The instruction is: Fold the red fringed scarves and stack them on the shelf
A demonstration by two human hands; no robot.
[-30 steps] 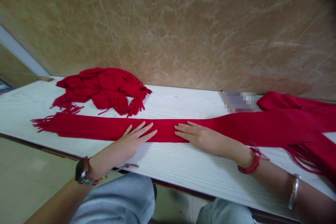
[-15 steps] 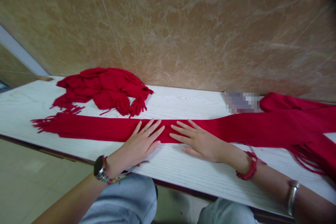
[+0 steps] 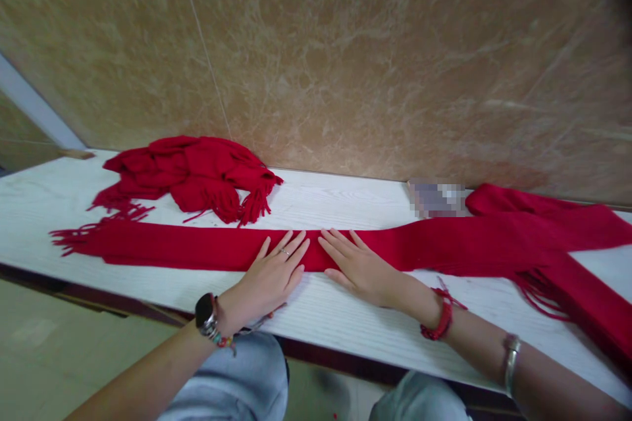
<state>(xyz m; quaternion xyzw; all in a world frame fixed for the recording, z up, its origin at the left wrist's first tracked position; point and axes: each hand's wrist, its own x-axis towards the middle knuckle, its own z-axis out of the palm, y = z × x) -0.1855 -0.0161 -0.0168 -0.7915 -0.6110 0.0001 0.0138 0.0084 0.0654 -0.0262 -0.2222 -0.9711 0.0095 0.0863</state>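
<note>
A long red scarf [image 3: 172,245] lies stretched flat across the white tabletop, folded into a narrow band with its fringe at the left end. My left hand [image 3: 276,271] rests on its middle, palm down, fingers spread. Close beside it, my right hand [image 3: 363,268] also lies flat on the scarf, with its fingers stretched out and pointing left. Neither hand grips the cloth. Toward the right the scarf widens and meets more red fabric [image 3: 590,223], where another fringe hangs out; how the layers join there I cannot tell.
Against the tiled wall [image 3: 345,79] a crumpled red fringed scarf [image 3: 197,164] is heaped at the back left. A blurred-out flat object [image 3: 437,200] lies at the back right. The white table's [image 3: 316,322] front edge runs just above my knees.
The view has shifted slightly, tilting up. My right hand's fingers have drawn closer together, and both hands stay flat on the scarf. The scarf looks much the same.
</note>
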